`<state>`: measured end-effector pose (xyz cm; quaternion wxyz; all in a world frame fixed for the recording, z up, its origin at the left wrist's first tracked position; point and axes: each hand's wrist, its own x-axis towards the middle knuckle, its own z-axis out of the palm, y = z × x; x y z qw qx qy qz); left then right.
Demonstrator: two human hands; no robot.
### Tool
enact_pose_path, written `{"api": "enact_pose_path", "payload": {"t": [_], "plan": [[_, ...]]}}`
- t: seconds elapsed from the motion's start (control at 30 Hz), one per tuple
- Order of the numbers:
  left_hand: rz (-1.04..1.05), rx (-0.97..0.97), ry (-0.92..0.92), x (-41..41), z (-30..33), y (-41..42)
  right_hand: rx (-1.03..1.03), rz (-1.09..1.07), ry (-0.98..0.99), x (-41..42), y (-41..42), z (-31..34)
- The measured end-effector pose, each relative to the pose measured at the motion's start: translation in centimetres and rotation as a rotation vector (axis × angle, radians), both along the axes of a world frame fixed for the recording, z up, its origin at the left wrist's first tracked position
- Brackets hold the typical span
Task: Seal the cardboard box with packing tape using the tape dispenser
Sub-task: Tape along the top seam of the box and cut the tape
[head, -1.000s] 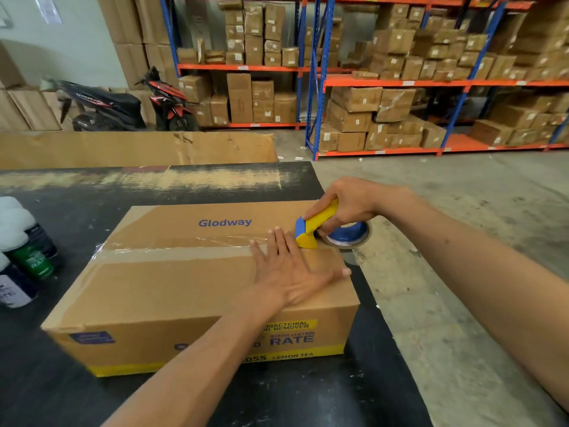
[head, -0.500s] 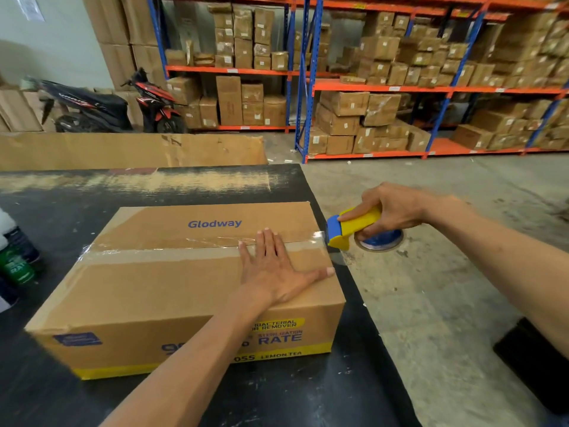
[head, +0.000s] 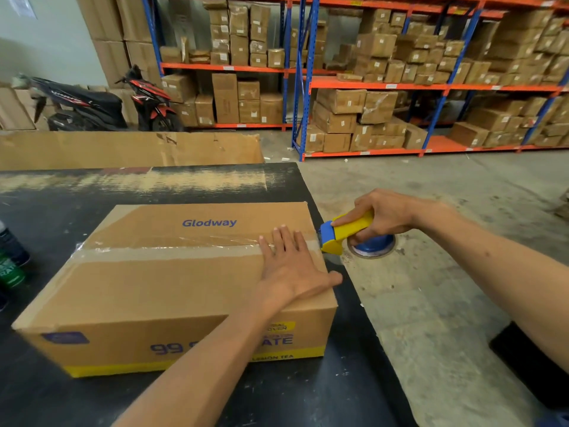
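A brown cardboard box [head: 160, 285] printed "Glodway" lies on the black table [head: 308, 396]. A strip of clear packing tape [head: 172, 245] runs along its top seam. My left hand [head: 295, 266] rests flat, fingers spread, on the box's right end over the tape. My right hand [head: 385, 214] grips the yellow and blue tape dispenser [head: 341, 234] just past the box's right edge, with its blue tape roll [head: 372, 245] hanging below.
Bottles [head: 12, 263] stand at the table's left edge. A flattened cardboard sheet [head: 129, 149] leans behind the table. Shelving racks [head: 385, 87] full of boxes and a parked scooter [head: 101, 103] fill the background. Concrete floor [head: 431, 288] lies to the right.
My right hand has drawn the dispenser off the box top to just beyond its right edge. My left hand stays pressed on the box. The view shifted slightly left.
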<state>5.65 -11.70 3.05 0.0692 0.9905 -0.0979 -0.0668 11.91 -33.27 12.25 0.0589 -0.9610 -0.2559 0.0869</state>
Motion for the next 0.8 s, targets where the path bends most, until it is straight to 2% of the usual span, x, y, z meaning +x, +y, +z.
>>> {"api": "enact_pose_path", "payload": {"t": [0.2, 0.3, 0.47, 0.67, 0.8], "plan": [[-0.206, 0.035, 0.005, 0.6, 0.8, 6.0, 0.212, -0.051, 0.007, -2.4, 2.4, -2.3], [-0.235, 0.06, 0.027, 0.7, 1.0, 7.1, 0.241, -0.065, -0.089, -3.7, 3.5, -3.7], [-0.251, 0.081, 0.03, 0.7, 0.8, 7.0, 0.157, -0.066, -0.236, -4.9, 3.9, -4.3], [-0.248, 0.095, 0.037, 0.6, 1.0, 7.0, -0.166, 0.052, -0.321, -4.4, 6.9, -0.5], [-0.244, 0.08, 0.012, 0.7, 0.7, 7.0, -0.308, 0.152, -0.431, -6.0, 8.9, 0.4]]}}
